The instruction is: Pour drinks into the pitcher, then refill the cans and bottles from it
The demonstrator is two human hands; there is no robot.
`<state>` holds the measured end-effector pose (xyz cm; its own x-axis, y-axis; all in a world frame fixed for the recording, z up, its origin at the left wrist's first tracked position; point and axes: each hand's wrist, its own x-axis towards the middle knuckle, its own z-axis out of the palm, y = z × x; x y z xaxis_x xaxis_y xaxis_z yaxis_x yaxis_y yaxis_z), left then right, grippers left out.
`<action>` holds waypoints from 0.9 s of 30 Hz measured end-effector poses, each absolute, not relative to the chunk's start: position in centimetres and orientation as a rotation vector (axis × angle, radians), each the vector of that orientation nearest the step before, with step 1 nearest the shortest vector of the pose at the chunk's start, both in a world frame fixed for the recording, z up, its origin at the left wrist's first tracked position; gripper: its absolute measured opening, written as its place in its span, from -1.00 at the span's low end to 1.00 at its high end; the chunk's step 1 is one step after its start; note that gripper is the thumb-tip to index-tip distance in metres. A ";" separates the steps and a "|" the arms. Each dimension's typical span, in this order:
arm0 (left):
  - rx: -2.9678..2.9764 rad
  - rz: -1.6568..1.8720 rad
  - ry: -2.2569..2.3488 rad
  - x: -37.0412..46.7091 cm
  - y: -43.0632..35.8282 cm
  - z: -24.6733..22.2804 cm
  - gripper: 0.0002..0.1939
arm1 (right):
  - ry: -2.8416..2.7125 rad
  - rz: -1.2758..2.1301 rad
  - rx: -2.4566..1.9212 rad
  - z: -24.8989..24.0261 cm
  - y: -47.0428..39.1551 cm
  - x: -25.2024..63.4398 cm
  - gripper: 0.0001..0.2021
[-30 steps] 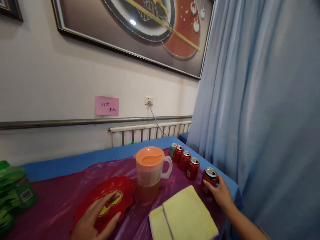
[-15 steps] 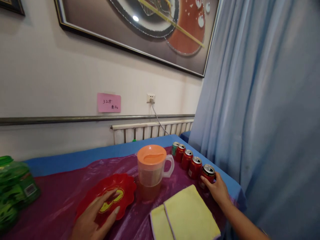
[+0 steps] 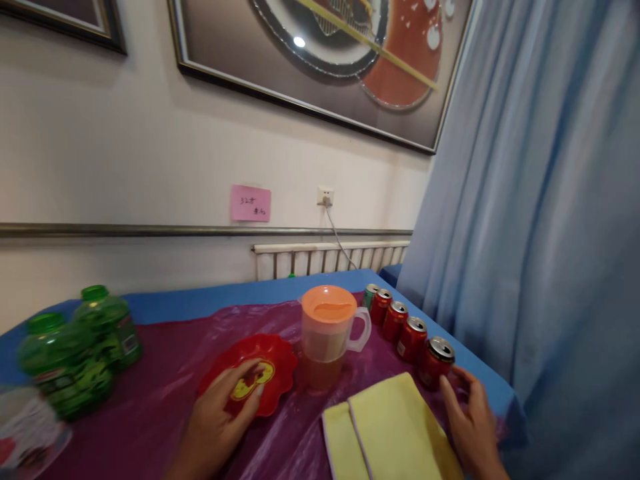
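Note:
My left hand [image 3: 223,413] hovers over the near left part of a red scalloped plate [image 3: 277,370] with a yellow design, its fingers apart and nothing between them. At the right, my right hand [image 3: 470,413] is beside the nearest red can [image 3: 434,365], thumb and fingers spread; whether a fingertip still touches the can is unclear. That can ends a row of several cans along the table's right side, a green one [image 3: 370,295] farthest away. Between plate and cans stands a clear pitcher [image 3: 324,347] with an orange lid. A folded yellow cloth [image 3: 395,430] lies in front of it.
Green bottles [image 3: 65,367] stand at the left, with a patterned clear container [image 3: 30,433] nearer the edge. Purple plastic sheeting [image 3: 165,373] covers much of the blue table [image 3: 200,293]. A blue curtain [image 3: 540,200] hangs at the right.
The view has turned left, bringing more of the bottles and the patterned container into sight. My right hand has loosened from around the nearest can and drawn back toward me.

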<state>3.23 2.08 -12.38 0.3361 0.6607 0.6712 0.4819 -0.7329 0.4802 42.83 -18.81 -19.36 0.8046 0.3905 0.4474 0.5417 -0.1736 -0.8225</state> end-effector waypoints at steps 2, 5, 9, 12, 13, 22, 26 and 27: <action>2.386 1.368 1.041 3.3 1.2 -11.9 -0.67 | -0.953 -0.037 -1.661 -19.3 -18.9 39.1 -0.59; 2.372 1.442 0.959 3.3 -0.2 -11.2 -0.72 | -1.373 0.264 -1.438 -18.5 -17.2 31.4 -0.77; 2.351 1.527 0.936 3.3 -1.6 -10.4 -0.73 | -1.779 0.629 -1.156 -17.2 -14.0 21.2 -0.71; 2.334 1.551 0.977 3.3 -2.1 -10.0 -0.74 | -1.943 0.807 -1.217 -17.2 -12.5 17.3 -0.74; 2.334 1.565 0.981 3.2 -2.2 -9.9 -0.74 | -1.963 0.840 -1.261 -17.4 -12.2 16.8 -0.76; 2.107 1.655 1.067 3.1 -1.6 -8.3 -0.75 | -2.012 0.769 -1.273 -17.6 -12.5 17.3 -0.72; 1.967 1.691 1.079 2.8 -0.6 -7.4 -0.74 | -2.016 0.769 -1.316 -17.3 -12.5 17.1 -0.72; 1.935 1.696 1.082 2.7 -0.4 -7.2 -0.74 | -2.015 0.768 -1.324 -17.3 -12.5 17.1 -0.72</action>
